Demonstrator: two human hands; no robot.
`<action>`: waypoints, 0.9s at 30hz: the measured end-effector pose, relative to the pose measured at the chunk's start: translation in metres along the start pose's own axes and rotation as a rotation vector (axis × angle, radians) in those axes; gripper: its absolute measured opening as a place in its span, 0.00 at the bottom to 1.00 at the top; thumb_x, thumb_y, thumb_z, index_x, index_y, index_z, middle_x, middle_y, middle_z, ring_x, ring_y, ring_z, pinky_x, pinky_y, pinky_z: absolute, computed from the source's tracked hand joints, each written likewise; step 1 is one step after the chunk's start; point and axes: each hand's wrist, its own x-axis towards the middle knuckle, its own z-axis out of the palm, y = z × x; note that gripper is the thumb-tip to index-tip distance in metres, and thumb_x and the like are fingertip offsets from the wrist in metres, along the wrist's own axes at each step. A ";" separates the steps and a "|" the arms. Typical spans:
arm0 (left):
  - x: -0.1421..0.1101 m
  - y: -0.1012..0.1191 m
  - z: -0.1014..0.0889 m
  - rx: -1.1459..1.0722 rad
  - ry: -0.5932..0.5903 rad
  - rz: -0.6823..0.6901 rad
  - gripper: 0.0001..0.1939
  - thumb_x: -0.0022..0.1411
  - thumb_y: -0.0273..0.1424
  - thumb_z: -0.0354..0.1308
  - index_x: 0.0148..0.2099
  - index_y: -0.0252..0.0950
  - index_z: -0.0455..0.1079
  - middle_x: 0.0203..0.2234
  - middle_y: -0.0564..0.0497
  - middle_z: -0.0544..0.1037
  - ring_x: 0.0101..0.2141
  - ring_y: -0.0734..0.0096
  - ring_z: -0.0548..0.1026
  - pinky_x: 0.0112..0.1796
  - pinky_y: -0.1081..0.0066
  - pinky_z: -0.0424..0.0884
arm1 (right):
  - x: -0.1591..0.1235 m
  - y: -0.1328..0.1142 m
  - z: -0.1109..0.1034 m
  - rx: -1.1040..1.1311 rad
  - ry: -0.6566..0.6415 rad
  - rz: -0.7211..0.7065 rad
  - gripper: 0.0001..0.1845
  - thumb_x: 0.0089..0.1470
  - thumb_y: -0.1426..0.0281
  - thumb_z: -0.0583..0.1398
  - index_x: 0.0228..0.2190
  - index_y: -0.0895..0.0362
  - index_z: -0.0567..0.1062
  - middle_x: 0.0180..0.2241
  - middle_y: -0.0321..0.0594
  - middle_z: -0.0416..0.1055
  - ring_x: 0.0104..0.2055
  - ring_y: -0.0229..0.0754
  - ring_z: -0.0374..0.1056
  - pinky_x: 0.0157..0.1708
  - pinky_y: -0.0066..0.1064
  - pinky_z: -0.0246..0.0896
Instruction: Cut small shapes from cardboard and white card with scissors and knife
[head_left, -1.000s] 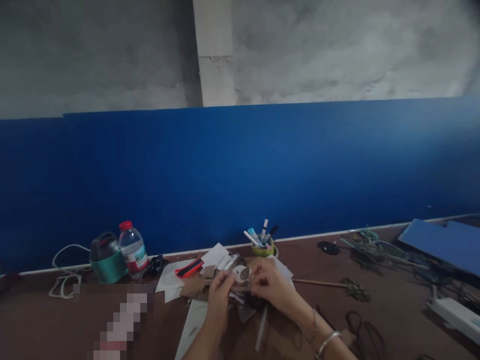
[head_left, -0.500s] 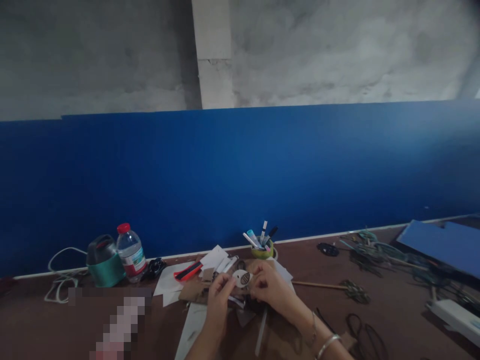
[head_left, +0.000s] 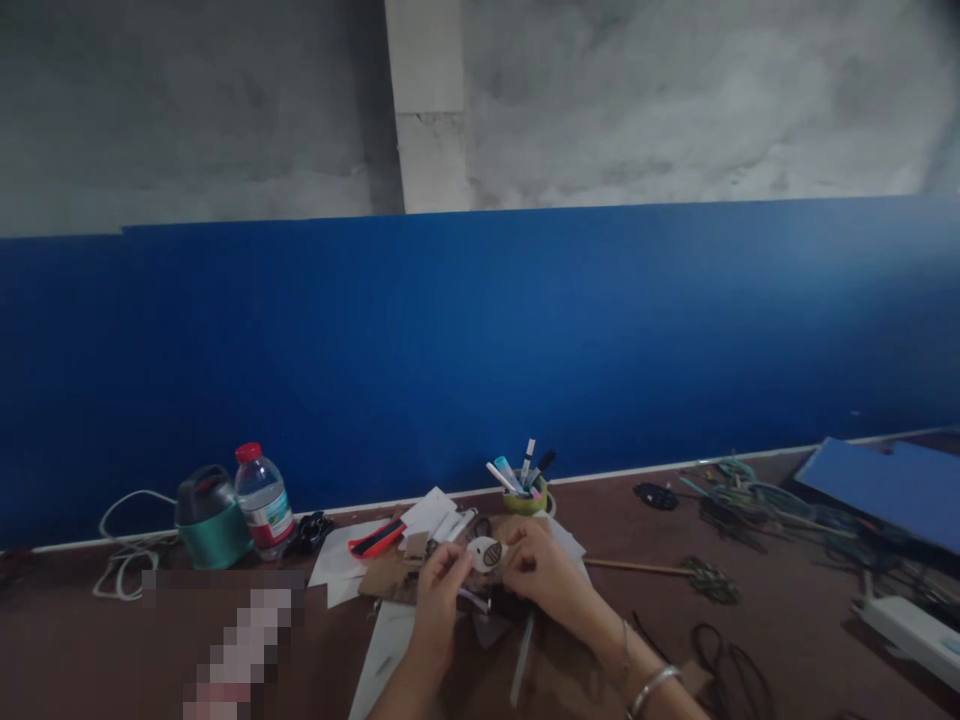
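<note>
Both of my hands meet low in the middle of the view over a brown table (head_left: 787,620). My left hand (head_left: 437,600) and my right hand (head_left: 544,573) pinch a small white oval piece (head_left: 485,553) with a dark patterned middle between their fingertips. Under them lie brown cardboard pieces (head_left: 390,578), white paper scraps (head_left: 427,512) and a grey strip (head_left: 522,665). My right wrist wears a silver bangle (head_left: 654,684).
A water bottle with a red cap (head_left: 263,500) and a green spool (head_left: 212,520) stand at the back left beside a white cord (head_left: 124,560). A red cutter (head_left: 376,537), a cup of pens (head_left: 525,485), scissors (head_left: 724,655), tangled wire pieces (head_left: 750,500), a blue board (head_left: 889,485).
My hands stay together on the oval piece with only small finger shifts. The view has swayed slightly.
</note>
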 end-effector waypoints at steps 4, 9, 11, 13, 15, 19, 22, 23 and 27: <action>0.001 -0.002 -0.002 -0.001 -0.021 -0.006 0.17 0.47 0.43 0.64 0.23 0.36 0.65 0.16 0.56 0.69 0.20 0.74 0.65 0.24 0.74 0.60 | 0.000 0.001 0.000 -0.038 0.002 -0.030 0.08 0.37 0.74 0.59 0.26 0.55 0.70 0.17 0.31 0.71 0.23 0.40 0.69 0.25 0.27 0.58; 0.004 -0.007 -0.004 0.019 0.010 0.006 0.18 0.45 0.43 0.66 0.22 0.36 0.64 0.15 0.58 0.67 0.20 0.75 0.63 0.23 0.75 0.59 | -0.001 0.000 0.000 0.035 -0.020 0.006 0.14 0.36 0.75 0.58 0.31 0.55 0.66 0.16 0.27 0.69 0.20 0.38 0.67 0.22 0.26 0.57; 0.004 -0.008 -0.003 0.021 0.017 0.016 0.18 0.45 0.43 0.66 0.23 0.36 0.64 0.15 0.58 0.66 0.20 0.76 0.63 0.23 0.76 0.59 | -0.001 0.000 -0.001 0.052 -0.034 0.012 0.14 0.37 0.75 0.58 0.31 0.55 0.65 0.15 0.27 0.69 0.20 0.38 0.67 0.22 0.26 0.56; 0.004 -0.008 -0.003 0.021 0.014 0.024 0.18 0.45 0.43 0.66 0.23 0.35 0.64 0.15 0.58 0.66 0.20 0.76 0.62 0.23 0.76 0.58 | -0.002 0.000 -0.002 0.061 -0.049 0.032 0.13 0.38 0.73 0.60 0.30 0.54 0.65 0.15 0.27 0.68 0.20 0.37 0.66 0.22 0.25 0.57; 0.003 -0.006 -0.003 0.015 -0.002 0.011 0.18 0.45 0.43 0.65 0.23 0.35 0.64 0.15 0.58 0.66 0.20 0.76 0.63 0.23 0.76 0.59 | -0.003 -0.002 -0.004 0.063 -0.061 0.086 0.13 0.41 0.67 0.61 0.30 0.55 0.65 0.15 0.27 0.67 0.18 0.36 0.64 0.19 0.25 0.55; 0.001 -0.003 -0.001 -0.034 -0.026 -0.066 0.18 0.44 0.43 0.66 0.24 0.36 0.64 0.16 0.58 0.68 0.19 0.76 0.64 0.21 0.76 0.59 | -0.004 -0.011 -0.007 -0.030 0.034 0.119 0.15 0.47 0.57 0.58 0.23 0.56 0.67 0.16 0.31 0.67 0.16 0.34 0.59 0.16 0.25 0.51; -0.002 0.000 0.002 -0.066 -0.047 -0.070 0.18 0.43 0.42 0.67 0.24 0.36 0.64 0.17 0.57 0.68 0.19 0.76 0.65 0.21 0.76 0.60 | -0.005 -0.020 -0.006 -0.060 0.091 0.009 0.15 0.49 0.60 0.57 0.20 0.58 0.71 0.20 0.35 0.71 0.24 0.37 0.64 0.24 0.26 0.57; -0.003 0.002 0.003 -0.064 -0.060 -0.066 0.18 0.43 0.41 0.67 0.23 0.35 0.64 0.16 0.57 0.68 0.19 0.76 0.65 0.22 0.76 0.60 | -0.006 -0.023 -0.006 -0.048 0.068 -0.003 0.14 0.48 0.61 0.57 0.21 0.58 0.73 0.22 0.35 0.72 0.25 0.38 0.65 0.25 0.26 0.57; -0.007 0.008 0.008 -0.079 -0.067 -0.052 0.15 0.47 0.41 0.65 0.28 0.35 0.68 0.19 0.55 0.71 0.22 0.74 0.68 0.25 0.75 0.63 | -0.007 -0.028 -0.003 -0.024 0.031 0.012 0.13 0.48 0.63 0.57 0.23 0.59 0.76 0.23 0.36 0.72 0.27 0.39 0.65 0.27 0.27 0.58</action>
